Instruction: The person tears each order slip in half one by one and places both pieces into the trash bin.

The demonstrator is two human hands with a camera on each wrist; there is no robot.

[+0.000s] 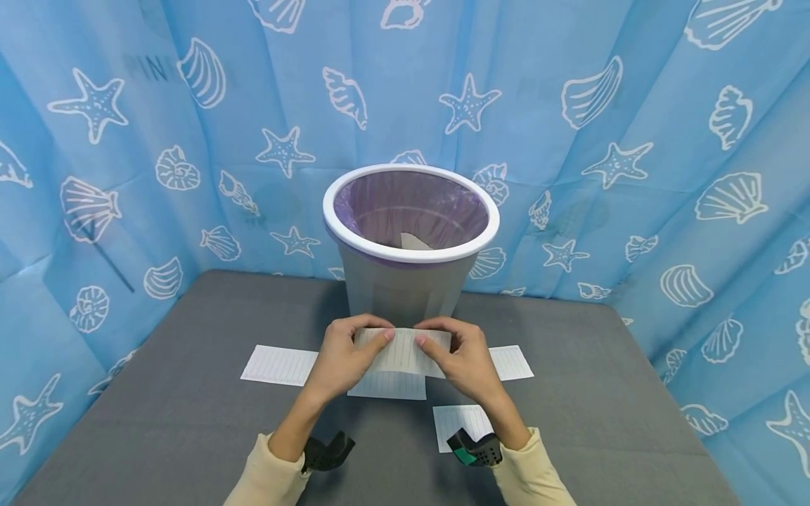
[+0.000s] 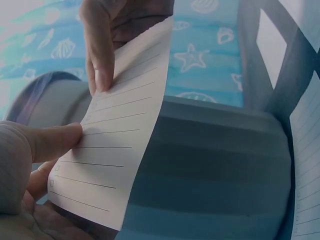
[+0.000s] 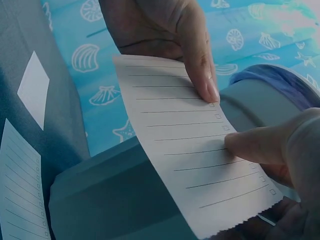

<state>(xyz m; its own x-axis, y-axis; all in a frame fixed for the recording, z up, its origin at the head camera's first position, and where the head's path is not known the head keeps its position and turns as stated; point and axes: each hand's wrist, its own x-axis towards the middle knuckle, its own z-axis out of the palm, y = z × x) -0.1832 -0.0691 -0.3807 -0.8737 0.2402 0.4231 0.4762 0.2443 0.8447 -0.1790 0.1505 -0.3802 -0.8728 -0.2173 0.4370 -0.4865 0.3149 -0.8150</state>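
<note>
Cream sleeves [image 1: 268, 474] lie nearest, and beyond them my left hand [image 1: 340, 357] and right hand [image 1: 467, 358], equally close, pinch the far long edge of a lined checklist slip [image 1: 405, 353], its long axis left to right, just on the near side of the grey wastebasket [image 1: 405, 289].

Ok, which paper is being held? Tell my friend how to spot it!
Find the round, white-rimmed grey bin on the dark grey table. In front of it, the left hand and right hand pinch a white rectangular lined paper sheet. Only this sheet is held up; the other lined sheets lie flat.
</note>
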